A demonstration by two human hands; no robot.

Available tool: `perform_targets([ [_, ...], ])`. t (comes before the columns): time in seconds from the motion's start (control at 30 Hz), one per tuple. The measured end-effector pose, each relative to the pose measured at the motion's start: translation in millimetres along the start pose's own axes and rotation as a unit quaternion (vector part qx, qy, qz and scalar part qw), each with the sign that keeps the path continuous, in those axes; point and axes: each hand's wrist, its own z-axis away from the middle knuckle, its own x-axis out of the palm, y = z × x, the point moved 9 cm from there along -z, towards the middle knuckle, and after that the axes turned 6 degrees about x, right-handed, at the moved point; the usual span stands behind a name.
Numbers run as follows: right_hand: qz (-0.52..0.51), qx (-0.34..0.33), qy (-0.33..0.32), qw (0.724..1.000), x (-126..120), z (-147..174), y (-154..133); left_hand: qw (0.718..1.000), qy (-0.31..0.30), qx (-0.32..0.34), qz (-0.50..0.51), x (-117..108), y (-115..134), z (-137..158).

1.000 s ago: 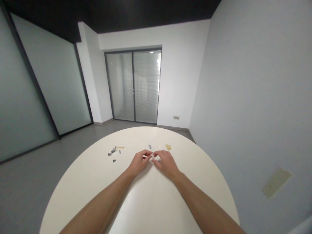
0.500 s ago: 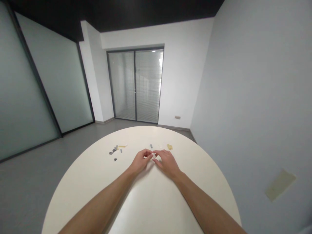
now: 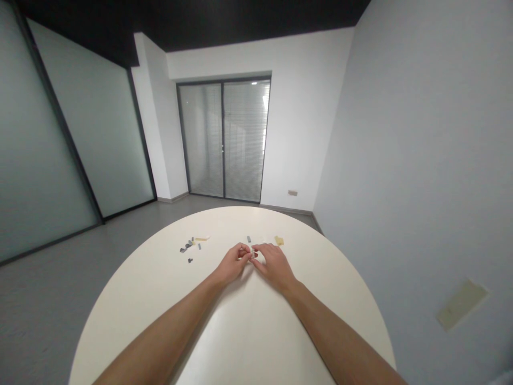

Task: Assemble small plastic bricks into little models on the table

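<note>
Pinching a small white block-like piece (image 3: 253, 254), perhaps plastic, the left hand (image 3: 232, 263) and the right hand (image 3: 274, 263) meet at the clock's centre, over the round cream-white smooth-topped bench (image 3: 320, 315). The left fingers close on the piece from the nine o'clock side; the right thumb and forefinger, arched with a gap behind their tips, grip it from the three o'clock side. The piece is mostly covered, so its exact shape and whether it is one part or two cannot be told. A small blue-grey rectangular piece (image 3: 249, 239) lies just beyond, near twelve o'clock, and a yellow irregular flat piece (image 3: 279, 240) lies at two. Well apart, between nine and ten, sits a loose cluster of dark and grey small pieces (image 3: 188, 245), with a slim yellow strip (image 3: 201, 239) at ten and a lone dark chunky piece (image 3: 190, 260) at nine. The step in hand seems to be fine two-handed fingertip work on the white piece; the next move appears to call for a firm left pinch and small, careful adjustment by the right fingertips, without letting the piece slip.
</note>
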Motion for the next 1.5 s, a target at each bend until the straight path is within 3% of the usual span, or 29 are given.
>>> perform_targets([
  [0.47, 0.012, 0.012, 0.008, 1.0, -3, -1, 0, 1.0, 0.001, -0.015, -0.025, -3, -8, 1],
  [0.9, 0.012, -0.004, 0.008, 1.0, -4, -1, -5, 0.991, -0.006, 0.032, -0.133, -6, 8, -2],
  [1.5, 0.009, -0.002, 0.024, 1.0, -3, -1, 2, 0.988, 0.074, 0.022, -0.134, -22, 7, -1],
])
